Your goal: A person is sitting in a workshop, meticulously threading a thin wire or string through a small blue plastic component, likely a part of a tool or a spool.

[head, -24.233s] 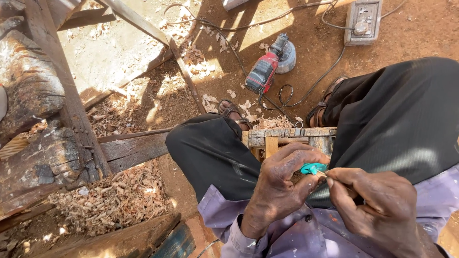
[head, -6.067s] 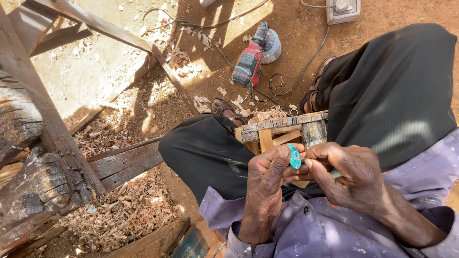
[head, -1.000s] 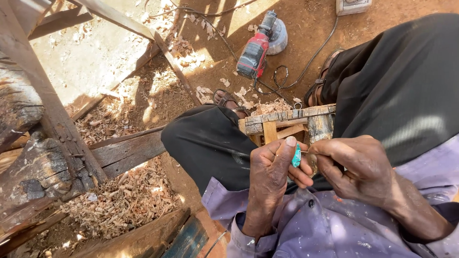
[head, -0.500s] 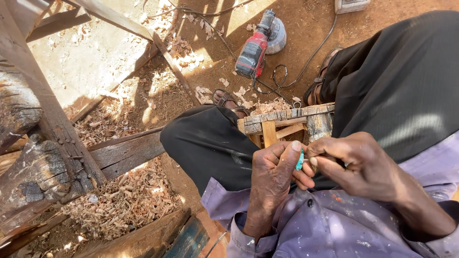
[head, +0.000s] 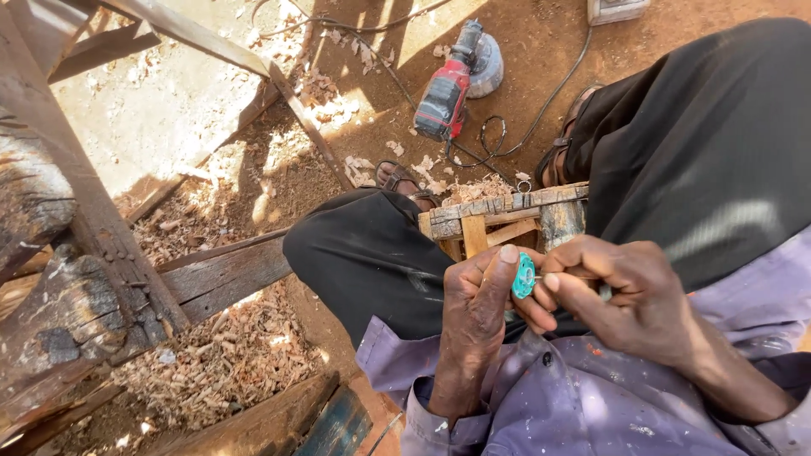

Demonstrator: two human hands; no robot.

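I sit on a low wooden stool [head: 498, 215] with both hands in front of my chest. My left hand [head: 480, 295] pinches a small round teal disc [head: 524, 276] between thumb and fingers, held on edge. My right hand [head: 617, 295] is closed around a thin metal tool whose tip touches the disc; most of that tool is hidden by my fingers. Both hands meet at the disc, above my lap.
A red and black power tool [head: 452, 84] with a cable lies on the dirt ahead. Wood shavings [head: 220, 363] cover the ground at left. Heavy dark timbers [head: 76, 253] and planks stand at left. A grey box [head: 617, 10] sits at the top edge.
The view has shifted slightly. My hands stay together on the teal disc, with the right fingers working a little against it.
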